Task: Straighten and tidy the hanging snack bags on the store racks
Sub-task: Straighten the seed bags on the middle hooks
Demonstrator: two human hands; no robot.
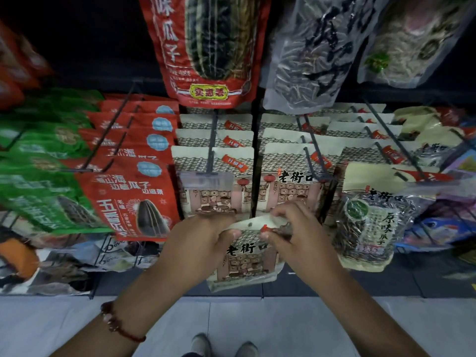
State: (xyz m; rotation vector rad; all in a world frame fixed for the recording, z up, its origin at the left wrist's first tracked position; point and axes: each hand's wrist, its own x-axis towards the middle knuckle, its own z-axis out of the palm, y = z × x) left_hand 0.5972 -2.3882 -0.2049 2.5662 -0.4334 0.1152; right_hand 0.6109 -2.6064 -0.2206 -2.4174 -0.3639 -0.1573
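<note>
- While both thumbs press on the front of its folded-over top edge, a cream snack bag (246, 258) printed with a shopfront drawing is held off the racks, in front of the middle hooks.
- Left hand (203, 238) curls its fingers behind the bag's upper left corner, thumb on the front, so it pinches that corner.
- Right hand (288, 228) pinches the upper right corner beside a small red tab, its fingers bent over the top flap.
- A small hanging hole shows in the bent flap between the two hands; no hook passes through it.
- Below the hands the bag's lower edge hangs free, above the dark base of the rack.
- Just behind the hands, two rows of matching cream bags (216, 161) hang on black wire hooks (211, 148), the left row ending at a clear price tag (206, 180).
- To the right hangs a cream bag with a clear window (368, 217) showing seeds; it sits tilted, near the right wrist.
- To the left hang red bags (128, 197), then green bags (38, 176) further out.
- Overhead a large red bag (206, 47) and clear seed bags (316, 52) hang from a higher row.
- A beaded bracelet (118, 323) circles the left wrist.
- Pale floor tiles (296, 328) run below the rack, with two shoes (224, 346) at the bottom edge.
</note>
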